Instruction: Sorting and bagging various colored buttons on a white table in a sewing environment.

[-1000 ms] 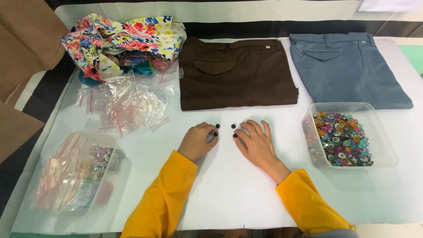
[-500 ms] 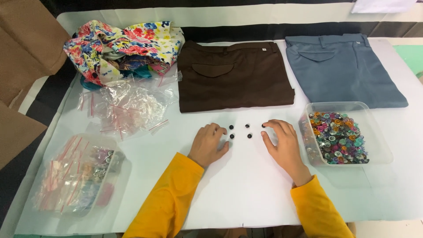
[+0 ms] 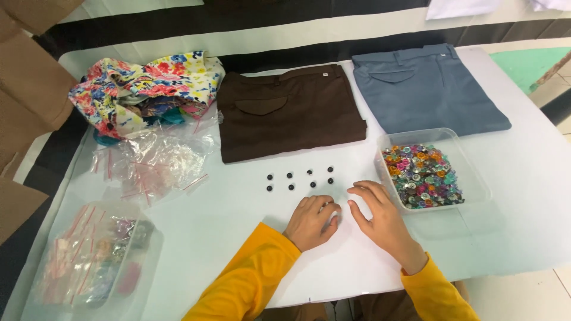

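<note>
— What's over on the far left, well off from the hands?

— A clear tub (image 3: 89, 267) stuffed with small bags, at the near corner of the table (image 3: 238, 238). Beyond it is a loose heap of empty clear bags (image 3: 154, 160), and past that a crumpled floral cloth (image 3: 148, 89). Brown cardboard (image 3: 30, 89) leans at the table's edge.

— And the left hand?

— The left hand (image 3: 312, 221) lies on the table, knuckles up, yellow sleeve behind it. Its grip is curled loosely, fingers bent under. I can't tell if anything is in it; nothing shows between the fingers.

— Where are the buttons?

— Eight small black buttons (image 3: 299, 180) sit in two rows of four just beyond the left hand, apart from its fingertips. Neither hand touches them. Past them lies a folded pair of brown trousers (image 3: 288, 113).

— The right hand?

— The right hand (image 3: 380, 217) is flat on the table just beside the left, thumbs near each other. Its grip is open, fingers spread and slightly bent, holding nothing. The fingertips point toward the rows of buttons.

— And to its right?

— A clear tray (image 3: 476, 184) of mixed coloured buttons, its near wall just beside the right hand's fingers, though not touching as far as I can see. Beyond the tray, folded blue-grey trousers (image 3: 425, 89) lie next to the brown pair.
</note>
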